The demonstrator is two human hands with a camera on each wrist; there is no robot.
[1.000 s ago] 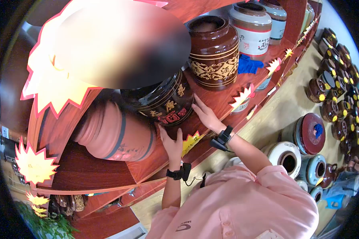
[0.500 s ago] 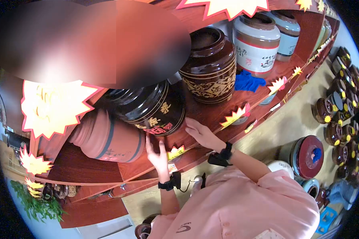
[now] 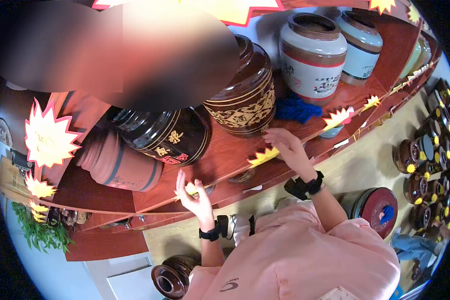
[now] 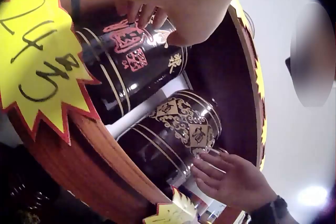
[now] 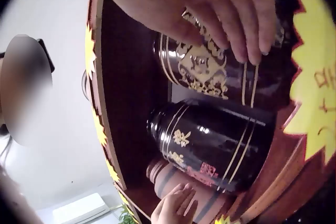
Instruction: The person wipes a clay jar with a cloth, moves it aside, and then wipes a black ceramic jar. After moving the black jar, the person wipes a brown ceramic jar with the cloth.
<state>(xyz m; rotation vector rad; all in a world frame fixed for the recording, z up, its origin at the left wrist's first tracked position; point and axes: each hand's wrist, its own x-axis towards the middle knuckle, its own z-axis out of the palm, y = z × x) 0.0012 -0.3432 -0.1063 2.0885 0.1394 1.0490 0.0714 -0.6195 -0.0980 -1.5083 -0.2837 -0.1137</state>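
While the left hand (image 3: 195,195), fingers spread and empty, hovers at the edge of the red wooden shelf (image 3: 225,150), the black glazed jar with gold characters (image 3: 167,137) stands just beyond its fingertips. Right hand (image 3: 287,145): relaxed straight fingers at the foot of the brown gold-patterned jar (image 3: 245,100).

Black jar (image 3: 167,135) — gold bands, red characters; brown jar (image 3: 245,95) — gold scrollwork; yellow price tags (image 3: 49,135) edged red.

Head camera looks down over the red wooden shelf (image 3: 225,150). Wrist cameras, close below, share its glossy black jar (image 4: 126,71).
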